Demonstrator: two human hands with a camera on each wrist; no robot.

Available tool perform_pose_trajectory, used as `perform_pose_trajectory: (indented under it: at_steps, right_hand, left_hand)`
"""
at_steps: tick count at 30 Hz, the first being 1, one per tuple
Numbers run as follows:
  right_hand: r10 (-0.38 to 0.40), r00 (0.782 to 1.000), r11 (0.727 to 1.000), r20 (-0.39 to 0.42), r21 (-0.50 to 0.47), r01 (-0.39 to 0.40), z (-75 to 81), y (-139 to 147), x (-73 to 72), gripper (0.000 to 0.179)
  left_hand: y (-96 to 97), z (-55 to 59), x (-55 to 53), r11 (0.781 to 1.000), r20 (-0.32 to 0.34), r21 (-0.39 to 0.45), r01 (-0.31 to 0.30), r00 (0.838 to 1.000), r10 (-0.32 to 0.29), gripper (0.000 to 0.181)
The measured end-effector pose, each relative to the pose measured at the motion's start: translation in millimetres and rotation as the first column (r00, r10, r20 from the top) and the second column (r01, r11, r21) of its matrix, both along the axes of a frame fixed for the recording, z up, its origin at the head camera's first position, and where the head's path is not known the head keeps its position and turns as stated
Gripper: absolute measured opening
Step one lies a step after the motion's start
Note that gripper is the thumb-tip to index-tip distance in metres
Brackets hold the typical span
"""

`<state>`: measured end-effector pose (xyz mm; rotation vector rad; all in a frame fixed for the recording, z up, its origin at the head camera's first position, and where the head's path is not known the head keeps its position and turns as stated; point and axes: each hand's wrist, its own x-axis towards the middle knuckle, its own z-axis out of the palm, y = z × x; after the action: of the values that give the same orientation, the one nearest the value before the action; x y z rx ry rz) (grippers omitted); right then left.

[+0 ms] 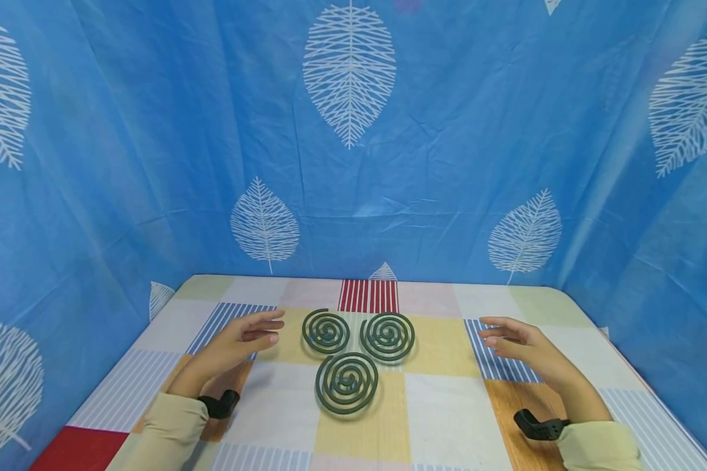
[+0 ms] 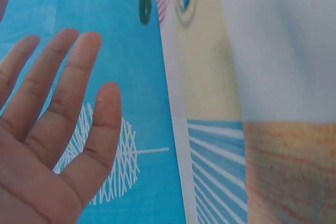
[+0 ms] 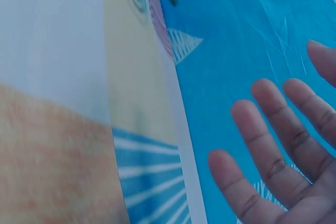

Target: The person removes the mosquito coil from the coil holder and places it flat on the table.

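Observation:
Three dark green spiral coils, which look like mosquito coils, sit together mid-table in the head view: a back left coil (image 1: 326,332), a back right coil (image 1: 387,337) and a front coil (image 1: 346,384). To their left my left hand (image 1: 235,340) hovers over the table, fingers relaxed and pointing inward, holding nothing. On the other side my right hand (image 1: 521,343) is held much the same way, farther from the coils. Both wrist views show spread, bare fingers; coil edges (image 2: 146,3) appear at the top of the left wrist view.
A patchwork-print cloth (image 1: 448,405) covers the table. Blue curtains (image 1: 424,163) with white leaf prints close in the back and both sides, right at the table's edges. Black wrist straps (image 1: 220,404) are worn below each hand, near the beige sleeves (image 1: 173,425).

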<state>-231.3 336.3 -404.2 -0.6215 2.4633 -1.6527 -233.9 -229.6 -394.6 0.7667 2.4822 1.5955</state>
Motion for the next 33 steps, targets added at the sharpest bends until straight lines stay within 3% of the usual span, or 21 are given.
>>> perform_pose_trajectory:
  at_steps: [4, 10, 18, 27, 33]
  right_hand:
    - [0.022, 1.0, 0.997, -0.008, -0.069, -0.022, -0.2, -7.4, -0.3, 0.041]
    - [-0.003, 1.0, 0.996, -0.013, -0.088, 0.001, 1.6, -24.3, 2.1, 0.039]
    - [0.009, 0.998, 0.995, -0.062, -0.097, -0.015, 0.8, -43.9, 4.3, 0.034]
    - [0.015, 0.998, 0.997, -0.062, -0.073, -0.02, -2.7, -60.9, 4.3, 0.039]
    - [0.038, 0.995, 0.996, -0.089, -0.075, -0.045, -4.4, -70.1, 3.2, 0.039]
  left_hand:
    - [2.9, -0.7, 0.3, 1.0, 0.001, 0.027, 0.014, 1.0, -0.014, 0.055]
    - [11.4, -3.3, -0.4, 0.998, 0.007, 0.053, 0.022, 1.0, -0.023, 0.053]
    - [22.7, -5.7, 3.8, 0.997, 0.04, 0.068, -0.025, 0.999, 0.022, 0.051]
    - [32.8, -7.8, 7.9, 0.996, 0.083, 0.088, 0.016, 0.996, -0.023, 0.055]
    - [39.3, -11.4, 9.2, 0.991, 0.044, 0.116, 0.066, 0.996, -0.072, 0.052]
